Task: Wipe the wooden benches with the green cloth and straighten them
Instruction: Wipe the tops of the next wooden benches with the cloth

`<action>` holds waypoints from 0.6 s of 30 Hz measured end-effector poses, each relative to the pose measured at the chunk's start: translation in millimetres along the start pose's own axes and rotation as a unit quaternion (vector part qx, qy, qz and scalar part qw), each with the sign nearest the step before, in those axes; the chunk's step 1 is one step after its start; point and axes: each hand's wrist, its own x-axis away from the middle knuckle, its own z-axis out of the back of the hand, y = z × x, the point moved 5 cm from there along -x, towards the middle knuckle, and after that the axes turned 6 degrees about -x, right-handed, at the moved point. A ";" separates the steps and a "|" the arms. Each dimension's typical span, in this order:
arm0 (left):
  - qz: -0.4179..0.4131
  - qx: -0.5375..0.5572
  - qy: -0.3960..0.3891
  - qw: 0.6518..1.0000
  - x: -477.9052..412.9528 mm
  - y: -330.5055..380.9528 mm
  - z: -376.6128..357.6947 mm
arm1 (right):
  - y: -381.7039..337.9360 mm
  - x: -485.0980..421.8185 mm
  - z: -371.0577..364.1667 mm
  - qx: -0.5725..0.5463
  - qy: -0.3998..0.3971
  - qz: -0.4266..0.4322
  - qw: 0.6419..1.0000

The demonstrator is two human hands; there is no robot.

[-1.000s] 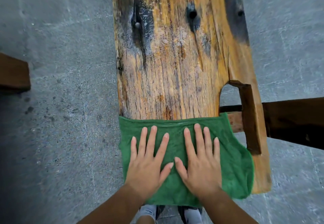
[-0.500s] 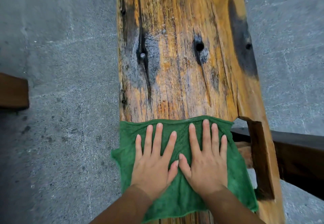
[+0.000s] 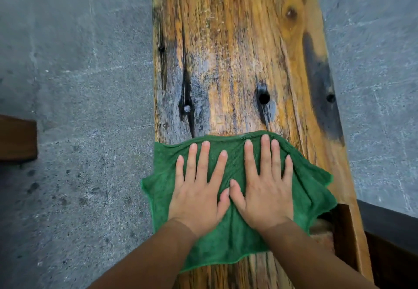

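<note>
Left hand (image 3: 199, 196) and right hand (image 3: 264, 196) flat, fingers spread, thumbs touching, pressing green cloth (image 3: 230, 239) onto wooden bench (image 3: 237, 51), lower centre, gripping nothing

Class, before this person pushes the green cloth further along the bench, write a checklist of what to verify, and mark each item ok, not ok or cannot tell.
1. Both hands flat on the cloth: left hand and right hand lie palm down, fingers spread. Ok.
2. green cloth spans the bench width: its left edge overhangs, but the right strip of the wooden bench stays bare. Not ok.
3. Path ahead free of loose things: only the dark hole and a crack in the wood. Ok.
4. Cloth lying smooth: bunched at the right edge. Not ok.
5. Bench straight in line: cannot tell.
</note>
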 end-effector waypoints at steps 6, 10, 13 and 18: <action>0.022 0.001 0.000 1.000 -54.0 -21.6 11.5 | -4.1 -61.5 13.1 -0.003 0.002 0.012 1.000; 0.029 0.004 0.000 1.000 -79.2 -32.2 18.2 | -8.4 -92.3 18.8 -0.002 0.002 0.016 1.000; 0.030 0.010 -0.006 0.999 -89.6 -37.3 21.6 | -8.6 -104.3 20.1 -0.001 0.008 0.017 1.000; 0.020 0.004 -0.003 1.000 -98.8 -39.4 23.5 | -8.7 -111.0 22.7 0.003 0.008 0.020 1.000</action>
